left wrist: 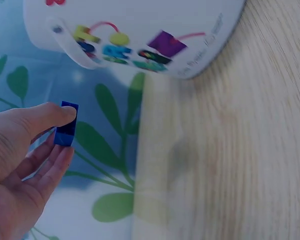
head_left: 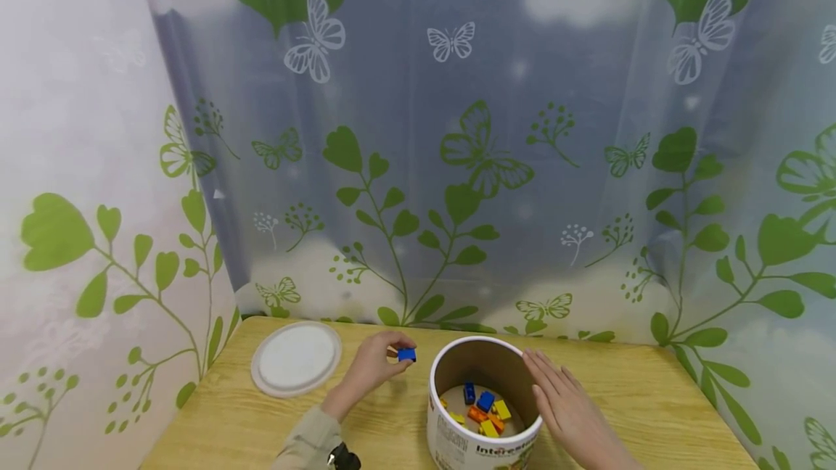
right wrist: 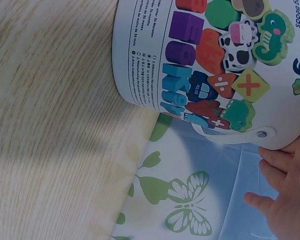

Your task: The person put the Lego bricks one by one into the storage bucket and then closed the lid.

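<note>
My left hand pinches a blue toy brick between thumb and fingers, above the table to the left of a round white bucket. The left wrist view shows the thumb lying on one face of the blue brick. My right hand rests with straight fingers against the bucket's right rim. Inside, on the bucket's floor, lie several blue, yellow and orange bricks. Printed pictures of coloured beads and a small white handle show on the bucket's side in the right wrist view.
A round white lid lies flat at the left back of the wooden table. Behind the table's far edge hangs a curtain printed with green leaves and butterflies. A dark watch is on the left wrist.
</note>
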`<action>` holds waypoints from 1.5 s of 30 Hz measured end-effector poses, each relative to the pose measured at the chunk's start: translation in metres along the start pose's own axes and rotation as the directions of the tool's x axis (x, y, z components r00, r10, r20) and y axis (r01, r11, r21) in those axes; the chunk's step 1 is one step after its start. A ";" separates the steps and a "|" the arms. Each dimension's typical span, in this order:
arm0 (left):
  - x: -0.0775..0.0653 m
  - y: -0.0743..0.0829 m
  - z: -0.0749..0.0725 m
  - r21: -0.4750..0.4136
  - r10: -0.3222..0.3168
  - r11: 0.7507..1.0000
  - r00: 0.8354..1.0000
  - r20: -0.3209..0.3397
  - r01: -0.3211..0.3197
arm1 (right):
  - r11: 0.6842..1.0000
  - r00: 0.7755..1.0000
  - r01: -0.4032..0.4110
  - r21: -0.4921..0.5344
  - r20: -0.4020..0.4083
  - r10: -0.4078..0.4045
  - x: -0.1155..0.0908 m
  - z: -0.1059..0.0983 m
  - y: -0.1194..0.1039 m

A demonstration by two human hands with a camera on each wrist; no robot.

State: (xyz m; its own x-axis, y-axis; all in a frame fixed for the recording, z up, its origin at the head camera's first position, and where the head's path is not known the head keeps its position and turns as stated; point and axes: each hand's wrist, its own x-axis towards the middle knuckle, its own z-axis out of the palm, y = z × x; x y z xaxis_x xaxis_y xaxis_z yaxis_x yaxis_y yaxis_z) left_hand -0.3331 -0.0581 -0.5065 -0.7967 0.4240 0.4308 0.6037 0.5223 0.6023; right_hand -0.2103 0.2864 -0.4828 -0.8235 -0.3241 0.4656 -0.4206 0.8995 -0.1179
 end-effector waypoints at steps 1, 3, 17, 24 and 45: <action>0.000 0.004 -0.002 0.000 0.004 1.000 1.000 -0.002 -0.004 | 1.000 1.000 -0.001 0.002 0.002 0.001 0.000 0.000 0.000; 0.000 0.011 -0.006 -0.003 0.009 1.000 1.000 -0.003 -0.009 | 1.000 1.000 -0.004 0.005 0.008 0.004 0.000 -0.001 0.000; 0.009 0.064 -0.019 -0.097 0.062 0.993 0.998 0.006 -0.061 | 1.000 1.000 -0.011 0.011 0.023 0.010 0.001 -0.003 -0.002; 0.018 0.088 -0.008 -0.130 0.110 0.986 0.993 0.050 -0.102 | 1.000 0.999 -0.020 0.015 0.036 0.020 0.001 -0.003 -0.002; 0.023 0.110 0.025 -0.016 0.093 0.996 0.960 0.264 -0.092 | 0.999 0.998 -0.039 0.004 0.041 0.039 0.001 0.000 -0.001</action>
State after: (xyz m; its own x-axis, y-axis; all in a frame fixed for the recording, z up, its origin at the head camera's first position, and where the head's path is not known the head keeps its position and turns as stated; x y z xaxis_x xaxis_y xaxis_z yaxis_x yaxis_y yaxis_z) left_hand -0.2841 0.0278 -0.4475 -0.7004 0.6513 0.2919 0.6740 0.4691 0.5707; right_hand -0.2109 0.2850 -0.4819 -0.8542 -0.3009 0.4240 -0.3899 0.9102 -0.1395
